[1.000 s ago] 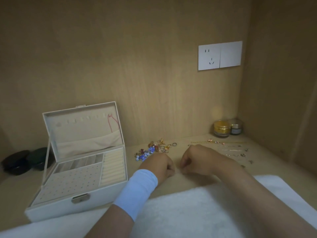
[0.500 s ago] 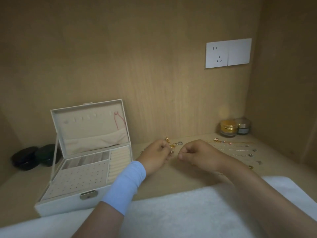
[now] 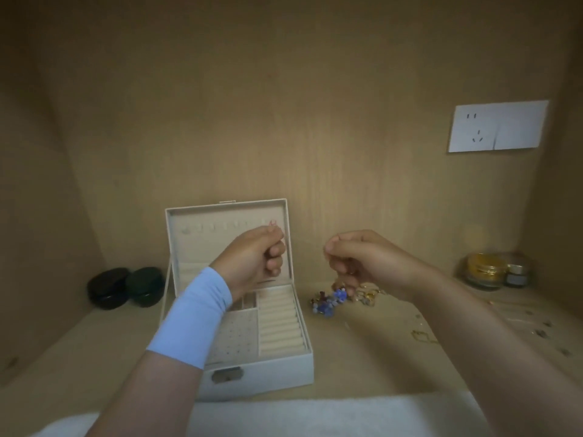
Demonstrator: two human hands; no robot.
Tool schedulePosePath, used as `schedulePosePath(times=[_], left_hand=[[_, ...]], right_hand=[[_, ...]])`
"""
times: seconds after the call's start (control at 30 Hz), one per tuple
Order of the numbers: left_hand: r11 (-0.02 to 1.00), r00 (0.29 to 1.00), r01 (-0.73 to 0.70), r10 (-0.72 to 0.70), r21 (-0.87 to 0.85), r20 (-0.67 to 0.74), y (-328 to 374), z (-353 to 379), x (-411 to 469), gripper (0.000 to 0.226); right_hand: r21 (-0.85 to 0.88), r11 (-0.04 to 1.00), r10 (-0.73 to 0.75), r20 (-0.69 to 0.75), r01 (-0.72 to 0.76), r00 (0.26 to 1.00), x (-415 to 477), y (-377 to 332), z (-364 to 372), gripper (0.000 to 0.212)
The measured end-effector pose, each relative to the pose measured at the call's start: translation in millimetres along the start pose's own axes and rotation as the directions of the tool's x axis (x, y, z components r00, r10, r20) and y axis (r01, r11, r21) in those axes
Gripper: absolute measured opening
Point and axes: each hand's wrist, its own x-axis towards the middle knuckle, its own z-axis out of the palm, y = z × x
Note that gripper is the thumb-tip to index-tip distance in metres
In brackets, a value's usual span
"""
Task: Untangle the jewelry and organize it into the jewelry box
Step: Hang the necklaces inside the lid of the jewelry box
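Jewelry (image 3: 342, 298) lies in a small heap of blue beads and gold bits on the tabletop (image 3: 362, 357), just beside the open jewelry box (image 3: 268, 376). More little pieces are spread out farther to the right. The left hand (image 3: 252, 260) and the right hand (image 3: 362, 263) are held up above the heap, a little apart. Both have curled fingers and pinched tips. They seem to pinch a thin chain (image 3: 338, 283) that hangs down toward the heap, but it is too fine to see well. The left hand is up by the hooks in the box lid (image 3: 202, 247). I think the step is pulling one chain free. Next it needs a slow pull so nothing snags, then a hook to hang on.
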Motion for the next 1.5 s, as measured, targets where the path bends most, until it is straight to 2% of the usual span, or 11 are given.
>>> schedulePosePath(times=[0.13, 0.23, 0.33, 0.47, 0.63, 0.73, 0.87, 1.0, 1.07, 1.3, 1.5], left_hand=[[0.962, 0.995, -0.032, 0.056, 0.270, -0.080, 18, -41, 1, 0.025], [0.803, 0.983, 0.019, 0.094, 0.595, -0.159, 19, -69, 5, 0.022], [0.621, 0.993, 0.102, -0.011, 0.777, -0.122, 15, -89, 8, 0.017], [0.672, 0.982, 0.184, -0.154, 0.717, -0.108, 19, -97, 5, 0.012], [0.761, 0.986, 0.081, 0.034, 0.643, -0.165, 34, -104, 2, 0.013], [0.789, 0.978, -0.001, 0.128, 0.614, -0.163, 36, -102, 2, 0.012], [0.751, 0.971, -0.103, 0.217, 0.652, -0.097, 35, -95, 6, 0.014], [0.708, 0.978, -0.127, 0.205, 0.695, -0.030, 33, -87, 7, 0.011], [0.696, 0.976, -0.136, 0.214, 0.705, -0.023, 32, -87, 7, 0.010], [0.668, 0.975, -0.142, 0.223, 0.730, -0.015, 30, -87, 9, 0.006], [0.630, 0.968, -0.126, 0.246, 0.766, -0.044, 31, -88, 9, 0.006]], right_hand=[[0.175, 0.985, -0.013, 0.125, -0.009, 0.992, 28, -13, 13, 0.018], [0.206, 0.979, -0.031, 0.165, -0.004, 0.986, 48, -17, 21, 0.018], [0.055, 0.998, -0.014, 0.125, 0.008, 0.992, 67, -19, 29, 0.024], [-0.202, 0.979, 0.035, 0.127, -0.008, 0.991, 88, -21, 43, 0.029], [-0.359, 0.926, 0.200, 0.214, -0.113, 0.956, 102, -16, 60, 0.024], [-0.482, 0.862, 0.274, 0.185, -0.156, 0.944, 110, -12, 62, 0.019], [-0.633, 0.767, 0.203, 0.086, -0.104, 0.975, 113, -6, 58, 0.019], [-0.356, 0.931, -0.065, 0.048, 0.078, 0.997, 117, 2, 69, 0.016], [-0.197, 0.974, -0.110, 0.025, 0.113, 0.994, 118, 4, 71, 0.012], [-0.147, 0.988, -0.021, 0.109, 0.037, 0.994, 117, 9, 75, 0.023], [-0.132, 0.991, 0.004, 0.094, 0.008, 0.996, 116, 12, 71, 0.022]])
